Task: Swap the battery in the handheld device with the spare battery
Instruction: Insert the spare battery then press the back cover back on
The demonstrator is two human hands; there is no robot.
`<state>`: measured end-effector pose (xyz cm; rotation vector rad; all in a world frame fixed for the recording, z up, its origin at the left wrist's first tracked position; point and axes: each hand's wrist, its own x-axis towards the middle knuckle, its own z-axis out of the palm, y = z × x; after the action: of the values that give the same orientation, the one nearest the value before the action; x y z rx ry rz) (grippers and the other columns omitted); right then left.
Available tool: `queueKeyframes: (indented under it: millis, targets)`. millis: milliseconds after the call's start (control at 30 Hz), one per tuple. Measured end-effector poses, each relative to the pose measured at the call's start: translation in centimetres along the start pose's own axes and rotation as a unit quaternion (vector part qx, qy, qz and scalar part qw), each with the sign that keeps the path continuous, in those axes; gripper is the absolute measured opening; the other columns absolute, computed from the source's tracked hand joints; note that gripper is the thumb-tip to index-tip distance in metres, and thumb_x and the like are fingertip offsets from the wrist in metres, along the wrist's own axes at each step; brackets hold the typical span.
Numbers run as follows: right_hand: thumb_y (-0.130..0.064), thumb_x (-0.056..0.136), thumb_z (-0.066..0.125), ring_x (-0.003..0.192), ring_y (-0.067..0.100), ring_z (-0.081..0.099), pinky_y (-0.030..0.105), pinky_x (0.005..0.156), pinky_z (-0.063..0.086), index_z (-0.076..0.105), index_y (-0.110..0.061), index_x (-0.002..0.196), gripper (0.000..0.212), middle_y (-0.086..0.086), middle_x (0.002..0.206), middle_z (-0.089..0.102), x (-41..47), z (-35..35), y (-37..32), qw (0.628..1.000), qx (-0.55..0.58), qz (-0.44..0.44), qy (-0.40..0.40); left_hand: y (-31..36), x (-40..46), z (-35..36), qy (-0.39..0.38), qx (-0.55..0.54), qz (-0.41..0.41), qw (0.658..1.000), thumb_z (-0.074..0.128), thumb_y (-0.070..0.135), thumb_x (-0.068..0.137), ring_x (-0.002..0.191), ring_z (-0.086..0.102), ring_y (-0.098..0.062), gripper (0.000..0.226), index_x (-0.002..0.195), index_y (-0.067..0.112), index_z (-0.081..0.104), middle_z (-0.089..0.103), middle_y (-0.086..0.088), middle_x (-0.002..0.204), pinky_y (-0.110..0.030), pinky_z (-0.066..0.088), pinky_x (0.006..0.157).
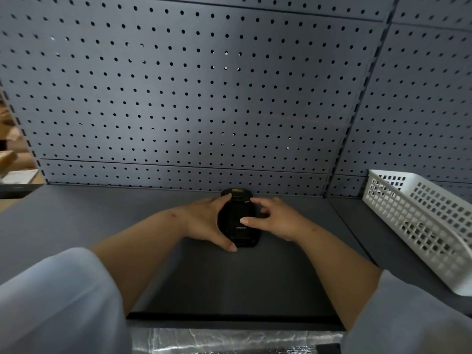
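A black handheld device [236, 213] lies back side up on the dark grey shelf [102, 213], close to the pegboard wall. My left hand [204, 221] wraps its left edge, thumb at the near end and fingertips at the far end. My right hand [275, 218] rests on its right side, thumb pressed on the back cover near the small printed logo and index finger touching the top. No spare battery is visible; the inside of the basket is hidden from this angle.
A white perforated plastic basket [419, 221] stands at the right on the shelf. A grey pegboard [204, 85] rises right behind the device. The shelf's front edge [229, 318] runs below my forearms. Cardboard boxes [10, 159] show at the far left.
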<state>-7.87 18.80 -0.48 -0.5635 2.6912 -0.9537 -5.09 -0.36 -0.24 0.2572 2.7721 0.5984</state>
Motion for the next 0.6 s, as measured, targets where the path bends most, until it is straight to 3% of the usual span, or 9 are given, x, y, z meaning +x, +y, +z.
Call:
queueKeyframes:
  millis: [133,600]
  targets:
    - [-0.05,0.077,0.063,0.126,0.02,0.045,0.027,0.099,0.034,0.033,-0.025,0.14,0.074,0.008,0.139,0.036,0.0,0.1,0.1,1.0,-0.002,-0.001,0.003,0.7,0.1,-0.7,-0.014,0.047,0.003,0.999,0.078,0.057,0.052,0.135,0.026,-0.02,0.12,0.144,0.032,0.005,0.023,0.001,0.15,-0.036,0.026,0.113]
    - [-0.051,0.078,0.062,0.126,0.023,0.044,0.031,0.103,0.035,0.03,-0.025,0.142,0.076,0.01,0.139,0.036,0.2,0.1,0.0,1.0,-0.025,0.008,-0.012,1.9,0.5,-1.9,-0.018,0.151,-0.012,0.988,0.077,0.065,0.044,0.124,0.04,-0.019,0.119,0.139,0.027,0.017,0.038,0.0,0.138,-0.036,0.038,0.106]
